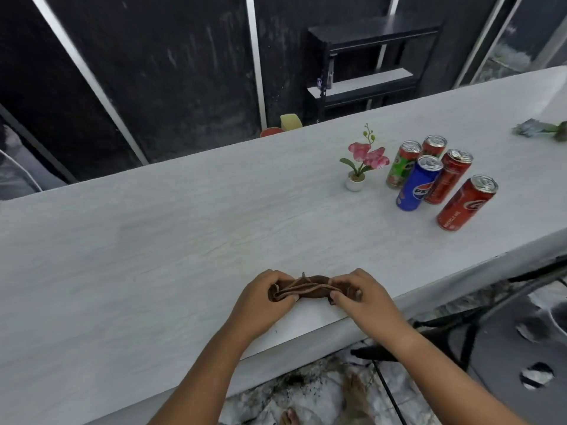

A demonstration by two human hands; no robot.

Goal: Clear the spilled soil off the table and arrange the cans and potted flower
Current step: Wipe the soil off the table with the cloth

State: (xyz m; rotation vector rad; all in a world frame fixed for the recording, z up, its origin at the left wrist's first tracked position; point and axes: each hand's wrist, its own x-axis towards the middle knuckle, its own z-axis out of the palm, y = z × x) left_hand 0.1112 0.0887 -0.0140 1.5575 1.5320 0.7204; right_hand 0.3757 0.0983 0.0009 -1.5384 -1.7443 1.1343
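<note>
A folded brown cloth (310, 291) lies near the front edge of the pale table (184, 240). My left hand (264, 302) grips its left end and my right hand (362, 297) grips its right end. At the back right stands a small white pot with a pink flower (365, 162). Just right of it several cans stand upright close together: a green one (402, 165), a blue one (417, 184), a red one (448, 177) behind the blue, another red one (433, 146) at the rear, and a red one (468, 204) apart at the front right.
Dark soil (294, 378) is scattered on the tiled floor below the table's front edge, near bare feet. A green plant piece (540, 130) lies at the far right of the table. A black shelf (368, 65) stands behind the table. A yellow and an orange object (285, 125) sit past the far edge.
</note>
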